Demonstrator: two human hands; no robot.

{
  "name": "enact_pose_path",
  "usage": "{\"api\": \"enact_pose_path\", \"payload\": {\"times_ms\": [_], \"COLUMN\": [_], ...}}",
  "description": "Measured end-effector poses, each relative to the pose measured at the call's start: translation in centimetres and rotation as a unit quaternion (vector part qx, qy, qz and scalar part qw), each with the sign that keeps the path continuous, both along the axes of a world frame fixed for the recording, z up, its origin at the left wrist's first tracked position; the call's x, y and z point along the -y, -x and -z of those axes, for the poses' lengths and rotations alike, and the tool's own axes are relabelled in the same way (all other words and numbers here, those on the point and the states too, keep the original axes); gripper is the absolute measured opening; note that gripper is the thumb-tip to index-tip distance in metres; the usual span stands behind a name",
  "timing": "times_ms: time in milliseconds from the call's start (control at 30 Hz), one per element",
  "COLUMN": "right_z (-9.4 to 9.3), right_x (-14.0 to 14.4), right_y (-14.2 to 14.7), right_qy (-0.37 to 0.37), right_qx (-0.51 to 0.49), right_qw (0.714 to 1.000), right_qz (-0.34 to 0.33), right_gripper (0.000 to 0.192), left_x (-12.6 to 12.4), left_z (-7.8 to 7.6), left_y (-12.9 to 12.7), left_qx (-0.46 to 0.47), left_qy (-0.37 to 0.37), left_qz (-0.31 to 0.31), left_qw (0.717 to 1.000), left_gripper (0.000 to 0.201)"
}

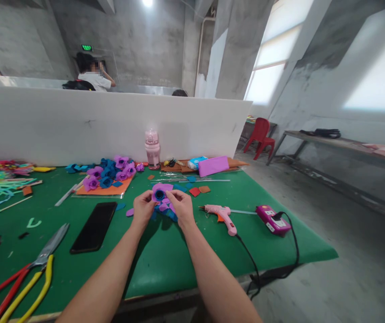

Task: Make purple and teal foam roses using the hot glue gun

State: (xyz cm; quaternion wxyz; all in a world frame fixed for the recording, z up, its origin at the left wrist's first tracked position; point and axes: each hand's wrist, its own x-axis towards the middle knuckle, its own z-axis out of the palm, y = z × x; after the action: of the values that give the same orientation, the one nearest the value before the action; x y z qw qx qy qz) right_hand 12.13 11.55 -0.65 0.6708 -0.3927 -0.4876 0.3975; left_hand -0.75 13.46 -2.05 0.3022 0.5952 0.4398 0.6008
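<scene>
Between my two hands is a flower with purple outer petals and a dark blue rolled centre, held above the table. My left hand pinches its left edge. On the other side, the fingers of my right hand are closed on its right edge. Loose purple and blue petals lie right under the flower. To the right rests a pink glue gun with a clear stick at its rear. Behind, at left, finished purple and blue flowers sit piled on an orange sheet.
A black phone and large red-and-yellow-handled shears lie left on the green table. A purple power block with a black cable is at right. A pink bottle stands by the white partition; a person sits beyond.
</scene>
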Motion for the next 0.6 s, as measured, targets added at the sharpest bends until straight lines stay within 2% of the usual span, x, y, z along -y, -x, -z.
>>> {"api": "enact_pose_path", "payload": {"times_ms": [133,400,600], "right_z": [-0.05,-0.18,-0.56], "right_x": [-0.09,0.05,0.22], "right_y": [0.15,0.08,0.13], "right_qy": [0.012,0.002,0.008], "right_qx": [-0.056,-0.035,-0.061], "right_qw": [0.998,0.999,0.998], "right_qz": [-0.025,-0.033,-0.024], "right_gripper": [0.023,0.019,0.022], "left_x": [0.09,0.36,0.67], "left_z": [-0.1,-0.35,-0.79], "left_y": [-0.12,-0.16,-0.44], "left_qx": [0.002,-0.026,-0.022], "left_qy": [0.003,0.011,0.017], "left_qz": [0.005,0.012,0.03], "left_qw": [1.0,1.0,0.999], "left_gripper": [0.007,0.009,0.013]}}
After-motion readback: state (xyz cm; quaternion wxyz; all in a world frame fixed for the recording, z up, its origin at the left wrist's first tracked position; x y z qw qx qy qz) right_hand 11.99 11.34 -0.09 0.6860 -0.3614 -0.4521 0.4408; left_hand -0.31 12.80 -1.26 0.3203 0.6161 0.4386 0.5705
